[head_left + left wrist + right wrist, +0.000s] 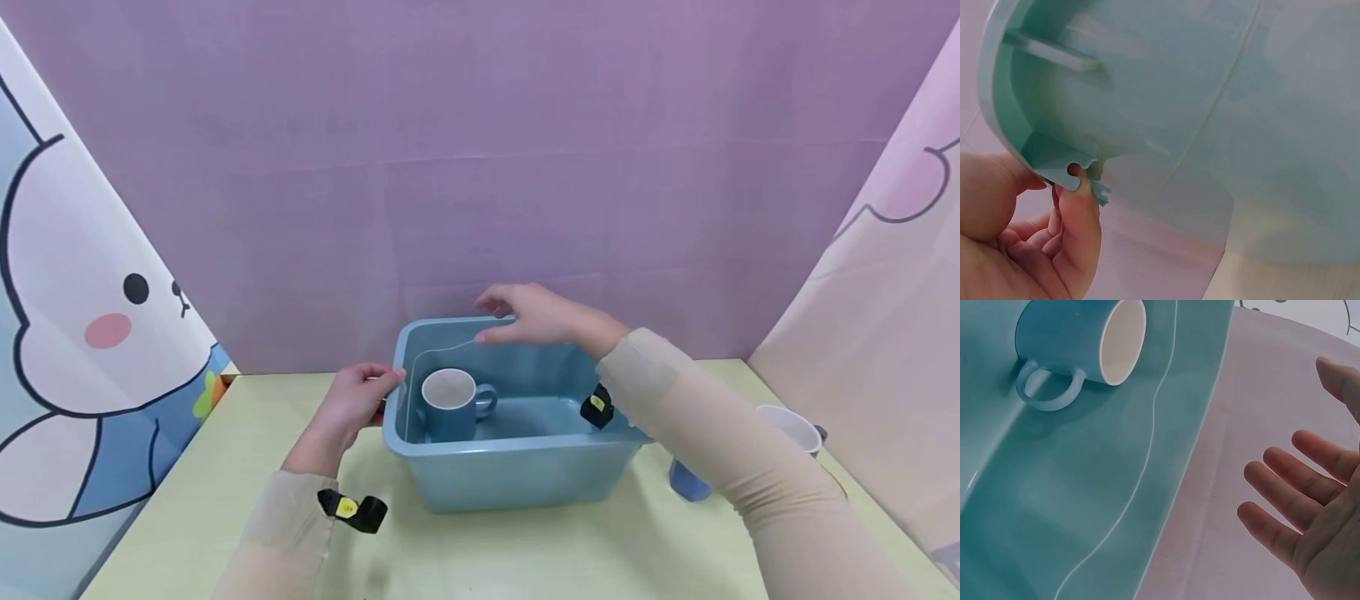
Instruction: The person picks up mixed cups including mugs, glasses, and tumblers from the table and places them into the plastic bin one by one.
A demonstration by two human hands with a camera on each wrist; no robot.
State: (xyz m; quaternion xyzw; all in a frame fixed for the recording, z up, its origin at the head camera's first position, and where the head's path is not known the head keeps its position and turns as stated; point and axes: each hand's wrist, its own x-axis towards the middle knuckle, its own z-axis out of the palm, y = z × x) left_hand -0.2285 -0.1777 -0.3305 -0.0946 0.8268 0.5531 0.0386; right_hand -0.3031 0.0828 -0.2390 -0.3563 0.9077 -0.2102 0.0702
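Observation:
A blue plastic basin (517, 475) stands on the table, and a blue mug (450, 417) with a white inside is upright in its left part, handle to the right. My left hand (358, 396) pinches the basin's left rim; in the left wrist view the thumb and curled fingers (1079, 225) hold the rim's edge from outside. Above the basin's far rim hovers my right hand (536, 315), holding nothing. The right wrist view shows its fingers (1285, 494) spread and apart from the basin, with the mug (1066, 337) lying off to the left.
Right of the basin, partly behind the right forearm, are a white-rimmed cup (791, 427) and a blue object (687, 483). A purple cloth (480, 167) hangs behind the pale table (225, 500). Printed cloths flank both sides.

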